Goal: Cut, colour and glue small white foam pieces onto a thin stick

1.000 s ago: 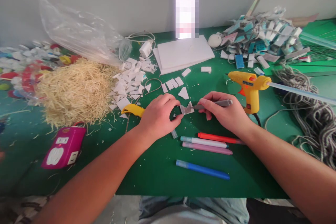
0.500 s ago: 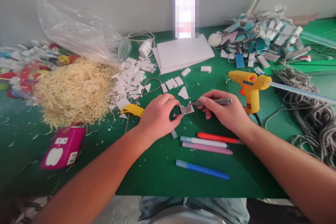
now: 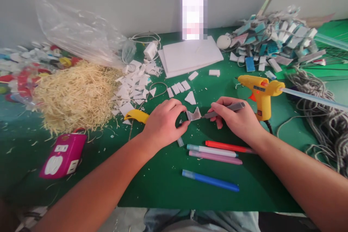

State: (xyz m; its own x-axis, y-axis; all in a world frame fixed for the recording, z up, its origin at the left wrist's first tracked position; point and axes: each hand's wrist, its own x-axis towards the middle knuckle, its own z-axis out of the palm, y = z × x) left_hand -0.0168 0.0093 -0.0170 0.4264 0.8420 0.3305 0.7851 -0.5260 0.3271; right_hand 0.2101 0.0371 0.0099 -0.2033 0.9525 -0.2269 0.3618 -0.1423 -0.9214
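Left fingers (image 3: 178, 109) hold a small notched board piece (image 3: 194, 116) by its left edge, over the green worktop (image 3: 160, 192). Right fingers (image 3: 216, 108) grasp a grey marker (image 3: 236, 106), its tip beside the piece's right edge; contact is too small to tell. Nearer the wearer than the fingers lie red (image 3: 225, 146), white (image 3: 210, 150), pink (image 3: 214, 157) and blue markers (image 3: 213, 181). Rightward of the right fingers is a yellow glue gun (image 3: 262, 106).
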